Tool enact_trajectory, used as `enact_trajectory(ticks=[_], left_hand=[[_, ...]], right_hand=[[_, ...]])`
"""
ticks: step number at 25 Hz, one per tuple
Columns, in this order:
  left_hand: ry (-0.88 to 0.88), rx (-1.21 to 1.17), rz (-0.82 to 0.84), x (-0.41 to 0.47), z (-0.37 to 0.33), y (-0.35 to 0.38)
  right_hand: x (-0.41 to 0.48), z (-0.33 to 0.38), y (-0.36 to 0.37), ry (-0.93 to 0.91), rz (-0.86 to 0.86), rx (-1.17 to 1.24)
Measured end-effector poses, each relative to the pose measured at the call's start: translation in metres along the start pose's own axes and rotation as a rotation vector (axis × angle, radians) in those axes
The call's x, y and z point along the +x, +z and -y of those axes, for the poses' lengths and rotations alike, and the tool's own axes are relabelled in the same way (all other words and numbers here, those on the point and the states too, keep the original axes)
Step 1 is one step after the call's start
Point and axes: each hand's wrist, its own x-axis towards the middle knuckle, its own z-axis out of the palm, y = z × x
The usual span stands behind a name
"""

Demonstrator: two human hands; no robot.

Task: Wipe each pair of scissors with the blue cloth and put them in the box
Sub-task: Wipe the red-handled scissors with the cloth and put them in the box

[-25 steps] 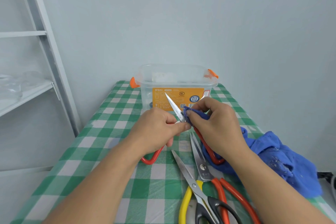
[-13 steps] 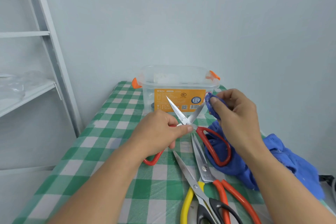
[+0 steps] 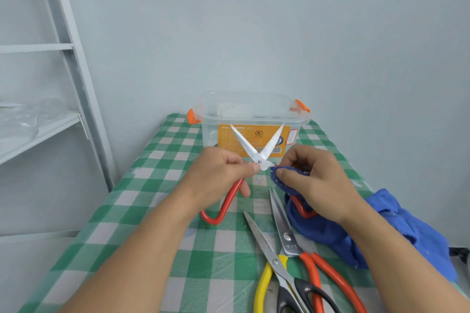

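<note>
The left hand (image 3: 218, 173) is gripping the red scissors (image 3: 254, 154) at the pivot, fingers curled round one handle and blades spread in a V over the table's (image 3: 152, 198) middle. The right hand (image 3: 315, 180) is pinching a fold of cloth (image 3: 325, 231) just beside the pivot. The box (image 3: 251, 114) is standing at the far edge.

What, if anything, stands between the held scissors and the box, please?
Nothing visible does. The left hand holds the open scissors right before the open-topped box; the yellow pair and orange pair lie nearer the person.
</note>
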Motion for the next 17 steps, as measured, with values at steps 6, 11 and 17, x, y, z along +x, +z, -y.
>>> enact_trajectory(ticks=[6,11,17], left_hand=[[-0.125,-0.876,0.141,0.001,-0.002,-0.016],[-0.009,-1.230,0.234,0.002,0.000,-0.016],[0.087,-1.090,0.078,0.006,-0.004,0.011]], right_hand=[[0.000,0.005,-0.004,0.020,-0.185,0.283],[0.002,0.006,0.000,-0.005,-0.310,0.305],[0.002,0.004,0.006,-0.029,-0.334,0.320]])
